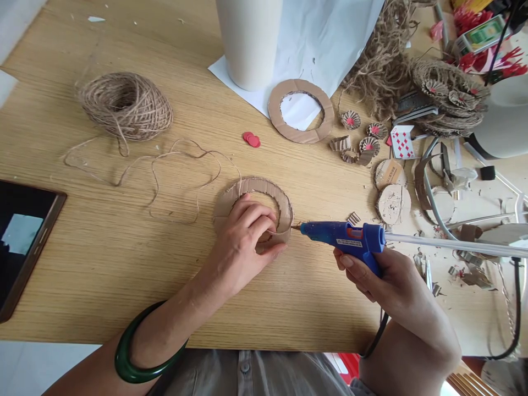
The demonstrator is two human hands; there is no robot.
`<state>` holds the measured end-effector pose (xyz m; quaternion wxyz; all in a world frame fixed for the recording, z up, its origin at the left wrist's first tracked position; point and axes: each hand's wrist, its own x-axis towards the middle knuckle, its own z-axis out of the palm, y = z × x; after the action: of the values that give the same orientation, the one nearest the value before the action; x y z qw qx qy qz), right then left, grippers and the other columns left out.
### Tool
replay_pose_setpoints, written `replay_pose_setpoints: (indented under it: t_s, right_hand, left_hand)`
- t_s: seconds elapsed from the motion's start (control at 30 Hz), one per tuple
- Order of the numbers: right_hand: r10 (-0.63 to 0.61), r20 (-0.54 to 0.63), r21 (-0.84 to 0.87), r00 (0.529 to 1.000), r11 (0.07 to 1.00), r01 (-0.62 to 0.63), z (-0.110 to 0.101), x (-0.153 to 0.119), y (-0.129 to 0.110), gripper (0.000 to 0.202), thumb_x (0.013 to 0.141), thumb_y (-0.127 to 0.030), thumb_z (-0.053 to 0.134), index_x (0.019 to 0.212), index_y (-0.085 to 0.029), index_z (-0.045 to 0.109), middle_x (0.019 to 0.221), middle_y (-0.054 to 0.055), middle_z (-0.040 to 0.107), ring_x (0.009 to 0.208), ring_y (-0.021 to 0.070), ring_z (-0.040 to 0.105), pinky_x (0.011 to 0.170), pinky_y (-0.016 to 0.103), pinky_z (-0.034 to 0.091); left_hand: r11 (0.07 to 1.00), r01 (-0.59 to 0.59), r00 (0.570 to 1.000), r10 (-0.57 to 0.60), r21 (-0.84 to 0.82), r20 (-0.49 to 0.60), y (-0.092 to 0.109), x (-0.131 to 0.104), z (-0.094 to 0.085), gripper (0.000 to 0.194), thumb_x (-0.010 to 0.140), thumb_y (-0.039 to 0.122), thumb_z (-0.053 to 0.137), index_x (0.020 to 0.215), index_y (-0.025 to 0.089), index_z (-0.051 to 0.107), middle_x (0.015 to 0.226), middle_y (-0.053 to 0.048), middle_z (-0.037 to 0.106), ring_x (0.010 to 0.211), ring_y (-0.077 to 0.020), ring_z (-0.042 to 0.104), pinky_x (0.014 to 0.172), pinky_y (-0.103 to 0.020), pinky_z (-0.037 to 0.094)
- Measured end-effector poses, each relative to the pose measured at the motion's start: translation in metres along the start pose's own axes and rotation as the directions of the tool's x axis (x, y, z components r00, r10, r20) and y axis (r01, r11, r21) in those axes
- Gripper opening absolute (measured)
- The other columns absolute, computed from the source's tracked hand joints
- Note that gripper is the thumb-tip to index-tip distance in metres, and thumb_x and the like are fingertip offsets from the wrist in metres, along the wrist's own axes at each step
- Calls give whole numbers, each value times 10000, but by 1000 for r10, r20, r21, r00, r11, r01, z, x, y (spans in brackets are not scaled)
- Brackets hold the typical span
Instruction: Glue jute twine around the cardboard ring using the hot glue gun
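Observation:
My left hand (pixel 243 236) is closed over the near left part of a cardboard ring (pixel 280 198) lying on the table, its fingers reaching into the hole and its thumb along the near rim. A strand of jute twine (pixel 154 176) runs from the ring, loops over the wood and trails toward a ball of twine (pixel 126 107) at the left. My right hand (pixel 371 275) grips a blue hot glue gun (pixel 342 234). Its nozzle points left, at or very near the ring's right edge. From the gun's back sticks a long clear glue stick (pixel 449 243).
A second cardboard ring (pixel 322 124) lies beyond, partly on white paper, near a white cylinder (pixel 251 44). Red paper discs (pixel 251 139), corrugated rosettes (pixel 350 120), cardboard discs (pixel 394 203) and a playing card (pixel 402 142) lie around. A dark tablet (pixel 28 242) sits at left.

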<state>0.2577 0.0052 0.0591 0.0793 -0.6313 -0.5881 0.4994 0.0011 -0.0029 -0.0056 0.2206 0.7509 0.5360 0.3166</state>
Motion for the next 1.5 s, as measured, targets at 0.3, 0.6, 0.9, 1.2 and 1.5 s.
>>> replay_pose_setpoints:
  t_s: [0.3,0.6,0.9,1.2,1.5]
  right_hand:
    - [-37,14,-20,999,999,37,-1,-1,-4,458,917,-618,588,773,-184,618,543,-12,479,461,101,401,381,236,336]
    - [-37,21,-33,999,999,37,-1,0,2,493,909,-655,571,782,-181,620,545,-16,465,447,102,396,379,248,324]
    - [-53,-6,-43,999,998,52,0,-2,-2,449,923,-595,587,766,-176,623,568,-8,488,463,100,402,390,249,315]
    - [-72,17,-90,997,993,73,-1,-2,6,456,934,-613,559,804,-184,644,540,-22,479,450,103,403,392,247,319]
    - [-65,15,-106,998,992,66,0,-3,7,447,931,-600,559,759,-190,607,545,-17,489,459,104,403,410,254,320]
  left_hand:
    - [1000,-11,1000,11,13,-5,-1,0,0,196,822,173,785,849,199,593,991,-23,657,1040,-229,609,1176,-549,425]
    - [1000,-9,1000,9,13,-5,0,0,0,206,818,174,795,845,187,591,990,-30,659,1042,-234,615,1179,-542,421]
    - [1000,3,1000,-3,2,2,0,0,-1,200,817,172,793,849,190,596,1003,-32,662,1054,-240,615,1178,-550,419]
    - [1000,-2,1000,2,1,-3,0,1,0,189,825,175,784,850,184,598,986,-32,659,1053,-239,606,1173,-547,420]
    - [1000,-5,1000,5,6,-2,-1,1,-1,204,813,178,801,852,176,601,970,-31,657,1049,-236,607,1178,-539,415]
